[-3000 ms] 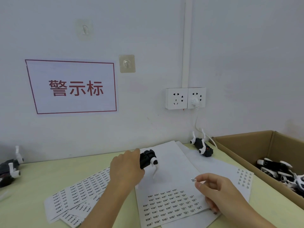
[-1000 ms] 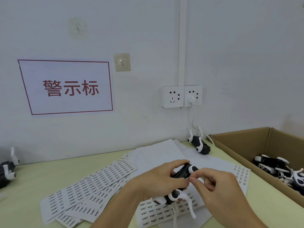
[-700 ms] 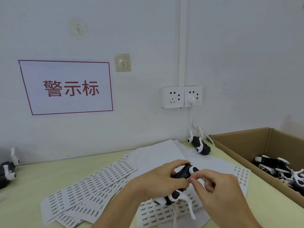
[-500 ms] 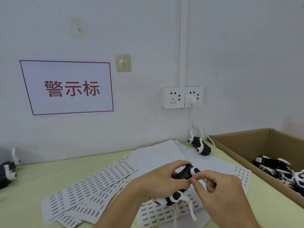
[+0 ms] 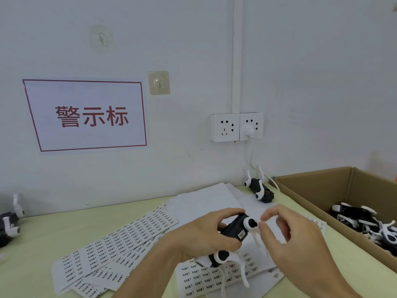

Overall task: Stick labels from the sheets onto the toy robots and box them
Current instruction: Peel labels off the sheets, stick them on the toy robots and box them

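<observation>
Head view: left hand (image 5: 204, 235) wraps the toy robot (image 5: 233, 235) above the label sheet (image 5: 217, 274), fingers clamped on the black body, white legs dangling below twd the paper. A small label (image 5: 241, 234) now sits on the robot's dark side, facing the cam. Right hand (image 5: 294, 239) is just beside the robot's white joint, thumb & forefinger slightly apart, holding nothing I can see. Step in hand, as I judge it: sticking is done for this unit, right hand is letting go after pressing. Next move prob calls for carrying the robot right, over the near wall of the cardboard box (image 5: 318, 186), & setting it among the boxed robots (image 5: 365, 222) w/o snagging the thin legs on the rim; then back for another label off the sheet. One more robot (image 5: 258, 191) lies on its back nr the wall beside the box, another robot (image 5: 8, 222) at far left edge of the table (image 5: 43, 239); can't tell if either is labelled. A second stack of sheets (image 5: 111, 252) fans out to the left. Vs 0.5 s ago: right fingertips were pinched tight against the robot's side, covering the spot; now they've pulled off & opened a bit, exposing the label. Left grip is unchanged. Vs 3 s ago: robot stood on the paper under the left hand while the right held a peeled label apart from it.
</observation>
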### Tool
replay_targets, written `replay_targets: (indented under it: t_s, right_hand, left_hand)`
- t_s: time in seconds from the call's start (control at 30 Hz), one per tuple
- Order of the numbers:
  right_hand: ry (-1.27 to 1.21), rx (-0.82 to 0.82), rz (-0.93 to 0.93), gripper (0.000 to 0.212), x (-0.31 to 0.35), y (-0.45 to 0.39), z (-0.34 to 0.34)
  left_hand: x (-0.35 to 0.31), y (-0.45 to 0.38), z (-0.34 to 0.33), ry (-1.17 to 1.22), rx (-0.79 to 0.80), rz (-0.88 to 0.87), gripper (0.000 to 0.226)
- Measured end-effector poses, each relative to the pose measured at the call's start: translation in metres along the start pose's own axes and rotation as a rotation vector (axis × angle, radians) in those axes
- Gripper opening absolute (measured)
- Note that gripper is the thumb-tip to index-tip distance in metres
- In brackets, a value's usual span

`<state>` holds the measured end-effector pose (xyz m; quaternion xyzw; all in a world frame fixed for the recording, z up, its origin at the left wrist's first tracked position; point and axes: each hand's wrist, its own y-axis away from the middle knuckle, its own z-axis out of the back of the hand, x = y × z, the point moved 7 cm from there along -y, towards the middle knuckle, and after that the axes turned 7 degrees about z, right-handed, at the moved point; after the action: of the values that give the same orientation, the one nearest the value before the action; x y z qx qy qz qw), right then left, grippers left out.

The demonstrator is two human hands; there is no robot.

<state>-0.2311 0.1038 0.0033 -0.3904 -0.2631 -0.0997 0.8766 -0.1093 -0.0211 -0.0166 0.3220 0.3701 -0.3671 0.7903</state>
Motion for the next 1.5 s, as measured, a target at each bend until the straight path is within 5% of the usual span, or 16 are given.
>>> replay_targets:
  t_s: [0.27,0.63,0.83,1.03,1.33,1.5]
  right_hand:
    - [-0.511,0.358,-0.172,0.059,0.003,0.004,-0.026]
    - [-0.636,0.332,-0.259,0.026,0.011,0.008,-0.030]
    - [-0.529,0.422,-0.194,0.028,0.024,0.009,-0.025]
    - [-0.748,0.489,-0.079,0.029,0.046,0.006,-0.015]
    - [-0.776,0.350,-0.058,0.029,0.039,0.004,-0.015]
    - [-0.756,0.127,-0.119,0.030,0.014,-0.001,-0.008]
  left_hand:
    - [-0.010,0.012,0.003,-0.021,0.119,-0.046,0.073]
    - [-0.017,0.022,0.005,-0.030,0.178,-0.066,0.071]
    - [-0.021,0.030,0.006,0.049,0.273,-0.072,0.070]
    - [-0.026,0.036,0.009,0.130,0.348,-0.113,0.071]
    - [-0.030,0.036,0.009,0.247,0.430,-0.185,0.066]
    - [-0.016,0.020,0.034,0.466,0.093,-0.118,0.041]
